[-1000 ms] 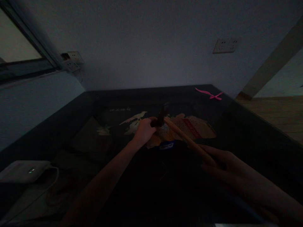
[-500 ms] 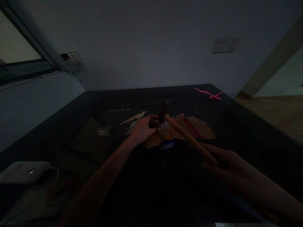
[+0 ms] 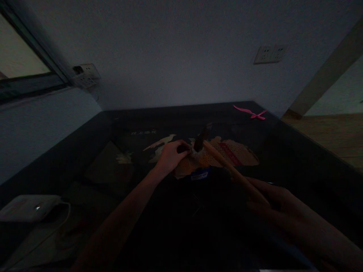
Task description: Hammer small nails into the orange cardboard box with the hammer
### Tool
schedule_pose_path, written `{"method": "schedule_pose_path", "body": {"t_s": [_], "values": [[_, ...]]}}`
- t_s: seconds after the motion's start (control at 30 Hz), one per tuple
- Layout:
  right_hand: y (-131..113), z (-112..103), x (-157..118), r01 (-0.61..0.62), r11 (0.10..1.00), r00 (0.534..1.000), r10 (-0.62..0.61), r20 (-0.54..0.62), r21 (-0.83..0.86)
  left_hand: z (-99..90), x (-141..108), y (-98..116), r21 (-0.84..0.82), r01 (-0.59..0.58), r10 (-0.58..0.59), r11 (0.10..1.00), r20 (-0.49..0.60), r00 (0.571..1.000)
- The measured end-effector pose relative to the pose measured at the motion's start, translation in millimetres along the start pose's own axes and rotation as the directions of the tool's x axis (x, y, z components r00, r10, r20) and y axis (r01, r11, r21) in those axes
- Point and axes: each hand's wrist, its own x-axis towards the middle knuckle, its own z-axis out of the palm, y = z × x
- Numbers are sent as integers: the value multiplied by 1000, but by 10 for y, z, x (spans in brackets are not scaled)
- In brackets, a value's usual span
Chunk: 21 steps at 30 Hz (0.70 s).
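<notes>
Hammer (image 3: pixel 228 166) and left hand (image 3: pixel 171 154) meet near the middle of the dark surface (image 3: pixel 176 117), and the key relation is between the hammer's head (image 3: pixel 202 139) and the left fingertips. The dark head stands just to the right of those fingertips, its lower end beside them and its upper end leaning away toward the far right; in this dim light I cannot tell whether head and fingers touch. The wooden handle's long axis runs on a slant, from the right hand (image 3: pixel 279 198) at the near right up to the head at the far left. So the left hand is nearer the head, while the right hand is nearer the handle's other end.

The right hand is closed around the handle toward its near end. The left thumb and forefinger curl toward each other, tips together or almost so; whether something small is pinched between them cannot be told.

Beneath the head and the left fingers lies a flat, dotted brown piece (image 3: pixel 242 153) with a red band, stretching to the right below the handle. A blue label (image 3: pixel 200 174) shows at its near edge, in front of the left fingertips.
</notes>
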Motion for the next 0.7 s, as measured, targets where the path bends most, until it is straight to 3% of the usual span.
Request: {"method": "schedule_pose_path", "body": {"t_s": [0.23, 0.57, 0.7], "values": [[221, -10, -13, -37, 999, 999, 37, 13, 23, 18, -15, 22, 51, -28, 28, 998, 16, 999], [189, 23, -7, -23, 1000, 1000, 23, -5, -13, 45, -37, 27, 81, -81, 83, 993, -19, 996], [166, 28, -12, -24, 999, 999, 22, 46, 29, 29, -41, 80, 120, -95, 99, 988, -32, 995]]}}
